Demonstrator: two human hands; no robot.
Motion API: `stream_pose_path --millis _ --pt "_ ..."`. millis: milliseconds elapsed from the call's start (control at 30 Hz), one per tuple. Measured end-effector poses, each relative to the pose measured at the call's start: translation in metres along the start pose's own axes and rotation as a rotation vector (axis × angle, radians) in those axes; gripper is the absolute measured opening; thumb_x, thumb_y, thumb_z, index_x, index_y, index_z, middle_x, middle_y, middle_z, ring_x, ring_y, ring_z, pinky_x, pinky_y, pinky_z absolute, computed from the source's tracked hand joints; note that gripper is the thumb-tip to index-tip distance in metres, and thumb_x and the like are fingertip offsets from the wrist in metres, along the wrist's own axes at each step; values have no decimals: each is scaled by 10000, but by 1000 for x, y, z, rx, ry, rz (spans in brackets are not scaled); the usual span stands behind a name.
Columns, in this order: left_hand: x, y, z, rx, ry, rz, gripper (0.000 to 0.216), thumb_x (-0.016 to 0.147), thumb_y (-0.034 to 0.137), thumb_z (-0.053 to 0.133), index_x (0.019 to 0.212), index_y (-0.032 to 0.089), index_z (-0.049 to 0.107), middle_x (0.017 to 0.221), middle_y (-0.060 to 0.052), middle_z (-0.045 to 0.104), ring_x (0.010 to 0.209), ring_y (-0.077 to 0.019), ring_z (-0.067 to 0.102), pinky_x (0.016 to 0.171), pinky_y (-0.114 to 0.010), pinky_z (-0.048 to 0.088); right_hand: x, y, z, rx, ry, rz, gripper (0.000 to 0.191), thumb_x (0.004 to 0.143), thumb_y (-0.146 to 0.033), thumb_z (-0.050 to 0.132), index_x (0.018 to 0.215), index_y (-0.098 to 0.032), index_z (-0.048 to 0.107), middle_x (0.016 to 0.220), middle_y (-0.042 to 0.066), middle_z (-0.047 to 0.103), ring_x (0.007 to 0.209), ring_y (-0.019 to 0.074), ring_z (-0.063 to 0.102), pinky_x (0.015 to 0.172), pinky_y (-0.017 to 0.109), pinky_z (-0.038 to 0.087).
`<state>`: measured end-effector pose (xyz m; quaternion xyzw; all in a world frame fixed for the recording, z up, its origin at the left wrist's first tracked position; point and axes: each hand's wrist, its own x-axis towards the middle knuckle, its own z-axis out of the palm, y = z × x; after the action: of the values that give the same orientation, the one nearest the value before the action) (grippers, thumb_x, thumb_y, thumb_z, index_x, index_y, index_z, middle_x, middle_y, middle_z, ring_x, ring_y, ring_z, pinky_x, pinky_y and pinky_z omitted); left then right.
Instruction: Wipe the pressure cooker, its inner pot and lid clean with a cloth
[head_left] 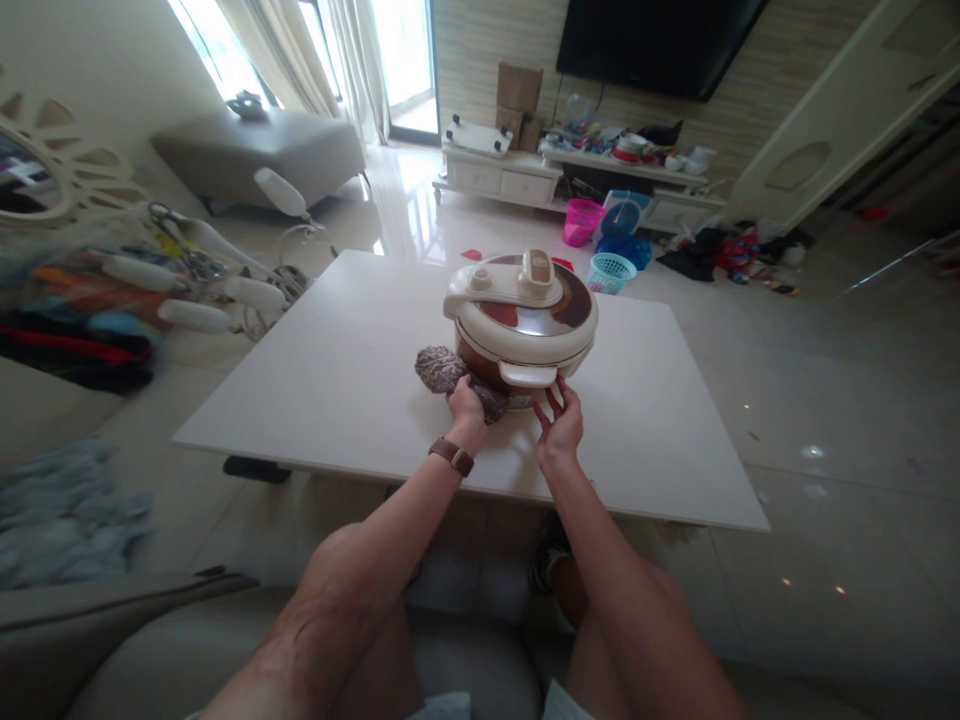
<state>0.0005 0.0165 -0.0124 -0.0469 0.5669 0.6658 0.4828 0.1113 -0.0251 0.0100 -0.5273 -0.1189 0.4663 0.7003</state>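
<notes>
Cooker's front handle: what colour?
The front handle is cream; best seen in the head view.

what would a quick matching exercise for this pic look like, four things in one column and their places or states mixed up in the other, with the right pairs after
Things
1. cooker
2. brown patterned item
3. right hand
4. pink basket

Places or states
A. on the floor near the low cabinet
B. fingers apart, by the cooker's near side handle
C. on the white table, lid on
D. held in the left hand

Right pairs: 1-C, 2-D, 3-B, 4-A
</notes>
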Motion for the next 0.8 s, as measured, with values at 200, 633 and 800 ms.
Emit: stream_pose_path --millis 200,633,800 --pt "1 1 0 30 14 6 223 862 221 670 1065 129 691 1132 -121 744 1109 -237 713 1029 -379 549 0 0 0 -8 4 0 376 823 -430 547 1113 -249 703 1426 49 675 1312 236 632 908 365 559" --pt "-2 2 1 27 24 7 212 866 210 666 1064 135 678 1074 -104 745 1071 -229 712 994 -371 564 -1 0 0 -3 -1 -3 366 820 -422 554 1109 -246 696 1425 55 679 1310 232 637 893 356 561" --pt "-4 3 2 13 24 5 209 873 208 660 1069 135 669 1103 -109 741 1066 -223 715 996 -361 563 0 0 0 -14 -6 -2 356 826 -422 554 1107 -249 688 1431 53 674 1315 232 636 892 356 564"
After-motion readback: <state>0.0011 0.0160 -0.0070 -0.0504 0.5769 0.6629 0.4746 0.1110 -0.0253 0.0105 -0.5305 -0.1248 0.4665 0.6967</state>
